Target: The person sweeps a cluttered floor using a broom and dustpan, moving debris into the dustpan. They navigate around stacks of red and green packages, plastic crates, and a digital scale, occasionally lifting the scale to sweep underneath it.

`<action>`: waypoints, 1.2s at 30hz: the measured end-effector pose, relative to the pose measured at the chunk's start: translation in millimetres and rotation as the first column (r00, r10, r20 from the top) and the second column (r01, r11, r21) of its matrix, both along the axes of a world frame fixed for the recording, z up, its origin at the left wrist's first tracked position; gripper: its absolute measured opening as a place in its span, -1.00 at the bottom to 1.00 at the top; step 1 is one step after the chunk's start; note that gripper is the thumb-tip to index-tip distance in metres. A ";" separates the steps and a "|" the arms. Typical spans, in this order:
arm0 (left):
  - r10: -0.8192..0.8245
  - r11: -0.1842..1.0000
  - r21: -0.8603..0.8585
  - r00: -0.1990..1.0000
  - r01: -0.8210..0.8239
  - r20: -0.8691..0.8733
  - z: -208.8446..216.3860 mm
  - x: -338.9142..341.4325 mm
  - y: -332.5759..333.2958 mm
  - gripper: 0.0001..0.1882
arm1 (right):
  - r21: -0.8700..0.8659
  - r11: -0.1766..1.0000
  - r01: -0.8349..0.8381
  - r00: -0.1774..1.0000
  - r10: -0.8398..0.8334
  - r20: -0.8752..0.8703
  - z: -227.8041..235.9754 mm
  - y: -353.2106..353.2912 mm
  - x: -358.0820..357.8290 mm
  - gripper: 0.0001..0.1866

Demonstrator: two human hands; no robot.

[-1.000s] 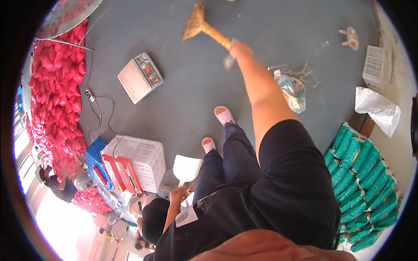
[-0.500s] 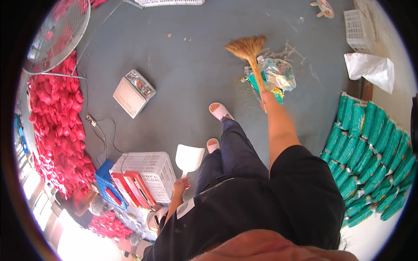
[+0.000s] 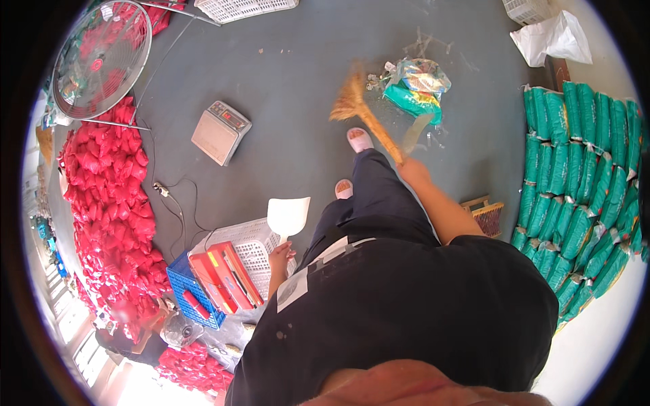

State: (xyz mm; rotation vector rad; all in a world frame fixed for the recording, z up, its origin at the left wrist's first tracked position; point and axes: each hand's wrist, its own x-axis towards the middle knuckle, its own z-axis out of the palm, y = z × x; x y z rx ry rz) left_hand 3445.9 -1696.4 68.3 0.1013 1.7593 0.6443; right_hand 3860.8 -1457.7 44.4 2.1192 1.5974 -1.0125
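Note:
My right hand [image 3: 414, 173] grips the handle of a straw broom [image 3: 372, 122]. Its blurred bristles touch or hover over the grey floor, just left of a heap of plastic scraps. The heap has a crumpled clear, printed bag [image 3: 428, 74] and a green plastic bag [image 3: 412, 101]. A translucent strip [image 3: 416, 131] lies between the heap and my right hand, with small bits around it. Low at my left side, my left hand [image 3: 280, 257] is closed round the short handle of a white dustpan [image 3: 288, 216], its pan pointing away from me.
A digital scale [image 3: 222, 132] stands on the floor at left, with cables nearer me. Red packets [image 3: 108, 196] and a large fan [image 3: 101, 61] line the far left. A white crate [image 3: 250, 237] and blue basket [image 3: 183, 271] stand by my left hand. Green packs [image 3: 575, 183] are stacked at right.
The broom has swung left and toward me, off the plastic heap, which now shows more fully. The dustpan stays in my left hand. The whole view has shifted slightly.

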 end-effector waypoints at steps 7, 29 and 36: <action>-0.104 0.991 -0.086 0.994 0.105 0.020 12.3 -0.5 -69.1 -0.80 | 0.152 0.905 -0.397 0.916 0.401 0.008 -58.8 7.5 -29.2 -0.72; -0.084 0.970 -0.228 0.996 0.086 0.022 12.5 210.2 3.8 -0.81 | -0.046 0.995 -0.093 0.953 0.102 0.284 -47.4 207.2 299.3 -0.67; -0.165 0.974 -0.165 0.985 0.156 -0.044 12.4 231.9 9.9 -0.81 | -0.007 0.980 -0.200 0.979 0.200 0.045 1.8 142.5 325.0 -0.67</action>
